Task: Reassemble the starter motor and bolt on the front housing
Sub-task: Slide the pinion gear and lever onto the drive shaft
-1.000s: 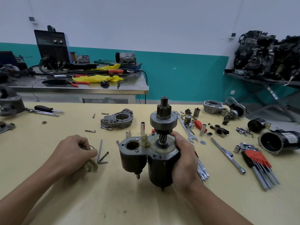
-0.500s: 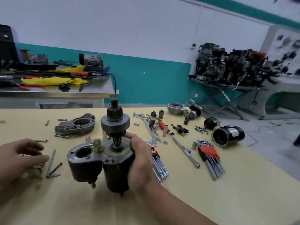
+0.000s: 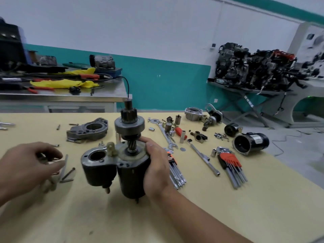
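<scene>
One dark cylindrical starter motor (image 3: 115, 165) is gripped upright by the right hand (image 3: 157, 171) on the yellow table (image 3: 228, 207). One grey cast front housing (image 3: 87, 130) lies behind it. Whether anything is grasped by the blurred, curled left hand (image 3: 26, 167) cannot be told.

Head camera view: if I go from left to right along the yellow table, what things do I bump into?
left hand → starter motor → right hand → long metal bar → red hex key set → black motor casing
</scene>
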Tool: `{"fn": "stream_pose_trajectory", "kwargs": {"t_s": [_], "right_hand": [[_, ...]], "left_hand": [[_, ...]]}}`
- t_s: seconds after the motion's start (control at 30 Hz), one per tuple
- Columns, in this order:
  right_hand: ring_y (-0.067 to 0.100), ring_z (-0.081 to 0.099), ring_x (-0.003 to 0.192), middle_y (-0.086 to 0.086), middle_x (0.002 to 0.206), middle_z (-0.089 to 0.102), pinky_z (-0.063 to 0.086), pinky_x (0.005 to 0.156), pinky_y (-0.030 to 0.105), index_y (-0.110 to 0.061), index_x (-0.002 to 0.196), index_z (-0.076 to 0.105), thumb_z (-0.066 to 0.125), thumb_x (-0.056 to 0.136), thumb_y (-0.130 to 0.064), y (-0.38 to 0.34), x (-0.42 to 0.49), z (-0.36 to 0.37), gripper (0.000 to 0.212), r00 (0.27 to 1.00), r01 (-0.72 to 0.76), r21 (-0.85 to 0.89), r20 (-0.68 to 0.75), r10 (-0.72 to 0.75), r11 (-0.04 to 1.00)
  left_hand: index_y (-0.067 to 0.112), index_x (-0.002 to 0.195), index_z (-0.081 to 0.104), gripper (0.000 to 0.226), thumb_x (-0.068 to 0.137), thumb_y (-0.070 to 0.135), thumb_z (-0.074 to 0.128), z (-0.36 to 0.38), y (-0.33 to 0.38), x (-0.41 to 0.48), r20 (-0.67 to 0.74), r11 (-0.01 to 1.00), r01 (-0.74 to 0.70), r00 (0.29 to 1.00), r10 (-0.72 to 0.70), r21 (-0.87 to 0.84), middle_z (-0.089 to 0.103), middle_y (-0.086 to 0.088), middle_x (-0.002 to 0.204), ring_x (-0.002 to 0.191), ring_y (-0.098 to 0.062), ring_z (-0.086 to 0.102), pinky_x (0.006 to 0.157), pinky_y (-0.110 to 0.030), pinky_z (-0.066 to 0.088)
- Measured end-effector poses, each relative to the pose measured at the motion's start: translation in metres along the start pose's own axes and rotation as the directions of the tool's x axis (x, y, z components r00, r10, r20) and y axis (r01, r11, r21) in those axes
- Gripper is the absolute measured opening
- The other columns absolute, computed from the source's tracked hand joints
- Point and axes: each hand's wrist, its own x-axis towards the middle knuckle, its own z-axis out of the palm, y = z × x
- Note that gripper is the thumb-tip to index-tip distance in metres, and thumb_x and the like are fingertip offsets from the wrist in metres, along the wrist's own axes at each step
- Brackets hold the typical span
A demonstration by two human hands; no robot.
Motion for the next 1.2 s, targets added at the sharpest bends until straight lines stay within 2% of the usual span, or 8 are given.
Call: {"fn": "stream_pose_trajectory", "kwargs": {"t_s": [0.1, 0.27, 0.43, 0.73, 0.9, 1.03, 1.13, 1.2], "right_hand": [[0.038, 0.065, 0.101, 0.019, 0.102, 0.072, 0.051, 0.087, 0.051, -0.012, 0.102, 0.073, 0.040, 0.085, -0.041, 0.003, 0.001, -0.003, 0.047, 1.000, -0.006, -0.019, -0.007, 0.006, 1.000], [0.031, 0.067, 0.099, 0.012, 0.101, 0.074, 0.050, 0.084, 0.046, -0.026, 0.100, 0.075, 0.037, 0.088, -0.041, 0.004, 0.003, -0.005, 0.042, 0.999, -0.018, -0.001, 0.041, 0.018, 1.000], [0.025, 0.070, 0.093, 0.008, 0.097, 0.076, 0.052, 0.077, 0.039, -0.030, 0.096, 0.076, 0.032, 0.091, -0.033, 0.002, 0.003, -0.005, 0.044, 0.999, -0.004, 0.022, 0.051, 0.003, 1.000], [0.019, 0.070, 0.090, 0.002, 0.093, 0.077, 0.052, 0.076, 0.033, -0.032, 0.092, 0.078, 0.033, 0.089, -0.032, 0.003, 0.003, -0.004, 0.045, 0.999, 0.020, 0.029, 0.049, -0.022, 0.999], [0.010, 0.071, 0.087, -0.005, 0.090, 0.077, 0.053, 0.070, 0.018, -0.036, 0.091, 0.078, 0.031, 0.091, -0.029, 0.001, 0.002, -0.003, 0.048, 0.998, 0.042, 0.012, 0.051, -0.043, 0.999], [0.013, 0.071, 0.091, -0.001, 0.095, 0.077, 0.054, 0.071, 0.019, -0.034, 0.093, 0.078, 0.033, 0.089, -0.034, 0.001, 0.002, -0.003, 0.045, 0.999, 0.022, -0.004, 0.039, -0.021, 1.000], [0.013, 0.071, 0.090, -0.001, 0.095, 0.077, 0.054, 0.069, 0.018, -0.034, 0.093, 0.078, 0.033, 0.089, -0.034, -0.001, 0.002, -0.004, 0.045, 0.999, 0.008, -0.001, 0.041, -0.008, 1.000], [0.015, 0.071, 0.092, 0.000, 0.097, 0.077, 0.054, 0.071, 0.020, -0.035, 0.094, 0.078, 0.034, 0.089, -0.036, -0.002, 0.001, -0.003, 0.044, 0.999, 0.004, -0.016, 0.041, -0.003, 1.000]], "left_hand": [[0.024, 0.062, 0.070, 0.022, 0.066, 0.014, 0.090, -0.003, 0.023, -0.032, -0.022, 0.952, -0.210, 0.975, 0.220, 0.222, 0.067, 0.009, 0.057, 0.050, -0.004, 0.061, 0.047, -0.019, 0.046], [0.014, 0.059, 0.066, 0.023, 0.072, 0.013, 0.085, -0.004, 0.027, -0.033, -0.075, 0.932, -0.206, 0.968, 0.238, 0.298, 0.066, 0.000, 0.078, 0.058, -0.008, 0.059, 0.054, -0.021, 0.041], [0.014, 0.070, 0.066, 0.015, 0.076, 0.002, 0.072, -0.004, 0.021, -0.030, -0.086, 0.982, -0.095, 0.990, 0.110, 0.163, 0.064, 0.001, 0.051, 0.038, -0.007, 0.048, 0.040, -0.020, 0.039], [0.007, 0.091, 0.070, 0.023, 0.092, 0.002, 0.048, -0.012, 0.033, -0.024, -0.102, 0.824, 0.137, 0.968, -0.229, -0.549, 0.075, -0.011, 0.085, 0.056, -0.019, 0.062, 0.042, -0.023, 0.047], [0.011, 0.099, 0.072, 0.026, 0.095, 0.016, 0.046, -0.017, 0.032, -0.021, -0.072, 0.797, 0.219, 0.948, -0.311, -0.564, 0.055, -0.004, 0.050, 0.037, -0.013, 0.038, 0.035, -0.019, 0.030], [0.010, 0.092, 0.069, 0.020, 0.091, 0.026, 0.057, -0.028, 0.034, -0.017, -0.072, 0.745, 0.218, 0.939, -0.335, -0.631, 0.046, -0.002, 0.059, 0.048, -0.014, 0.040, 0.043, -0.022, 0.040], [0.005, 0.096, 0.067, 0.008, 0.090, 0.002, 0.063, -0.027, 0.029, -0.019, -0.016, 0.753, 0.243, 0.948, -0.319, -0.612, 0.044, -0.006, 0.070, 0.059, -0.015, 0.042, 0.064, -0.029, 0.054], [0.002, 0.112, 0.065, 0.029, 0.087, -0.012, 0.062, -0.022, 0.023, -0.021, -0.003, 0.817, 0.222, 0.964, -0.264, -0.531, 0.045, -0.006, 0.077, 0.065, -0.017, 0.045, 0.080, -0.033, 0.056]]}}
